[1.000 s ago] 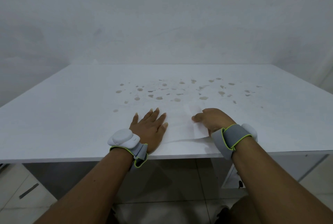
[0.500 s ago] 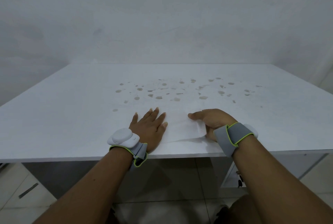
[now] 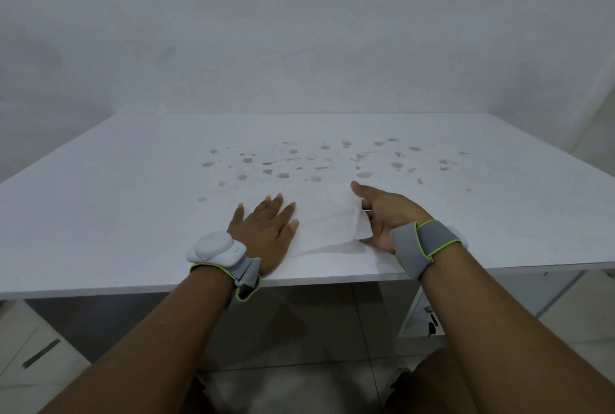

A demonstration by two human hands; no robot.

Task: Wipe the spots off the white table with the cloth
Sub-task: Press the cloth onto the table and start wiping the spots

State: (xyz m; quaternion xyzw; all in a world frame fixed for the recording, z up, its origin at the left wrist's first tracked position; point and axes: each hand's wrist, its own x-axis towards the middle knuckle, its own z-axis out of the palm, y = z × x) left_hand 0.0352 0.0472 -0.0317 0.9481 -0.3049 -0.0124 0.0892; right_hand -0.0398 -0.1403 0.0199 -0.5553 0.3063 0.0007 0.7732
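Observation:
A thin white cloth (image 3: 327, 224) lies near the front edge of the white table (image 3: 116, 200). My left hand (image 3: 266, 229) rests flat with straight fingers on the cloth's left edge. My right hand (image 3: 387, 214) is turned palm-left and holds the cloth's right edge, which is lifted and folded over towards the left. Several brownish spots (image 3: 316, 167) are scattered across the table's middle, just beyond both hands.
A plain grey wall (image 3: 299, 47) stands behind the table. Below the front edge I see tiled floor (image 3: 40, 347) and a white table leg (image 3: 412, 314) at the right. Both wrists carry grey straps with white devices.
My right hand has turned from knuckles-up to palm-left and has lifted the cloth's right edge, folding it over leftward. My left hand has stayed flat in place.

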